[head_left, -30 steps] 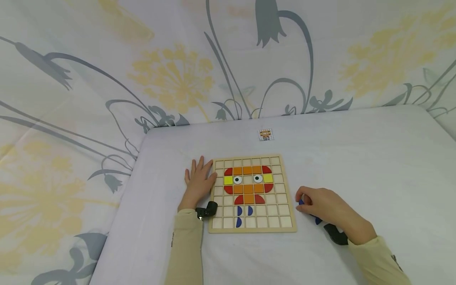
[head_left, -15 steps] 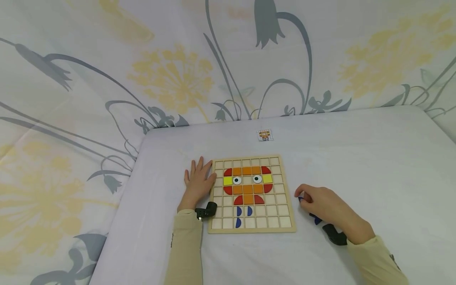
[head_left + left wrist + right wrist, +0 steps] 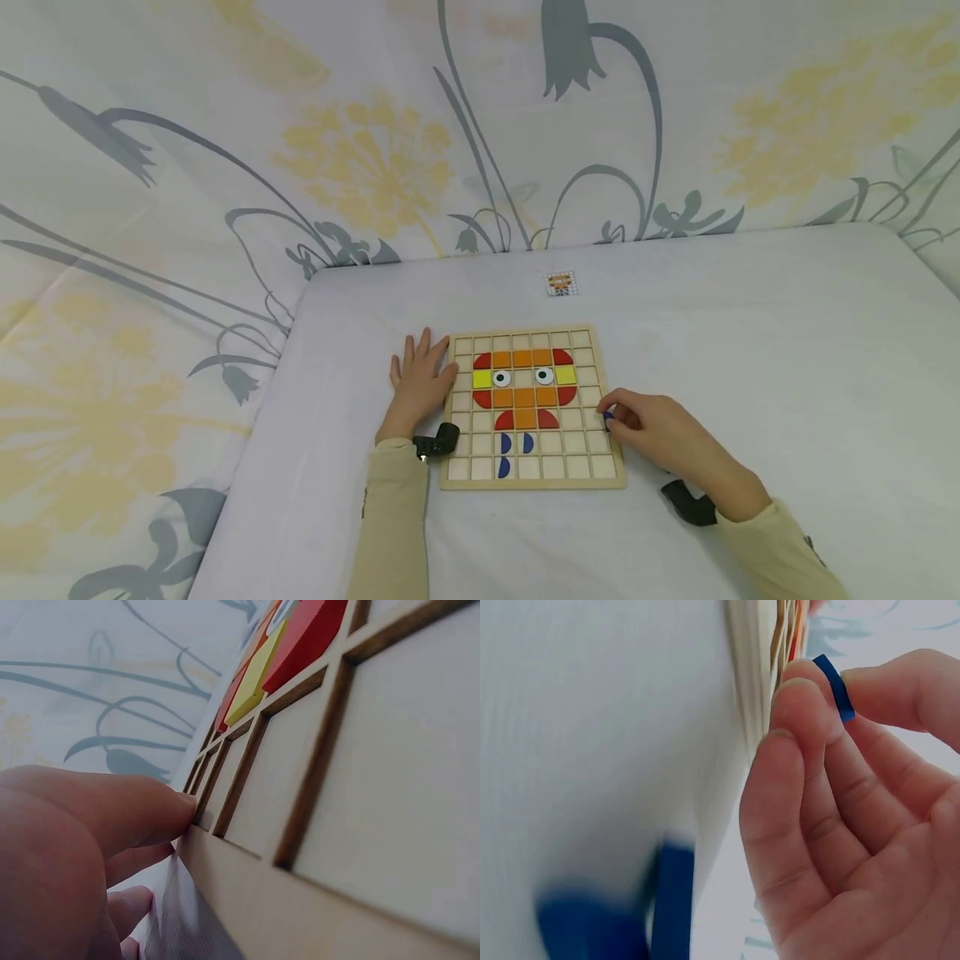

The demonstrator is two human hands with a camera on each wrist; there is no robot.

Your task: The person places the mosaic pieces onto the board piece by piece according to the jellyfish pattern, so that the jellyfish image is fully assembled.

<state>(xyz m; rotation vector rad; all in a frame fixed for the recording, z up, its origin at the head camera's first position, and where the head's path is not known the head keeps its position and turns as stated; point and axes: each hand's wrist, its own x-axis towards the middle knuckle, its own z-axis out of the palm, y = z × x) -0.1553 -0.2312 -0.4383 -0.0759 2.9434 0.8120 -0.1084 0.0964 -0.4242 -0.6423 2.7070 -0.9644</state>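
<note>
A square wooden grid board point(image 3: 532, 484) lies on the white-covered surface, with red, orange and yellow pieces and two round eye pieces point(image 3: 543, 376) set in its cells. Below them sit three blue half-round pieces point(image 3: 505, 467). My left hand point(image 3: 420, 387) rests flat at the board's left edge, fingers spread; the left wrist view has its thumb touching the frame. Between thumb and fingertips, my right hand point(image 3: 663, 429) pinches a small blue piece point(image 3: 834, 686), over the board's right edge in the head view.
Blurred loose blue pieces point(image 3: 673, 900) lie on the cloth in the right wrist view, mostly hidden under the right hand in the head view. Beyond the board lies a small picture card point(image 3: 561, 283). Floral fabric point(image 3: 375, 167) hangs at the back and left.
My right hand has moved left from the cloth to the board's right edge, carrying the blue piece. The left hand has stayed in place.
</note>
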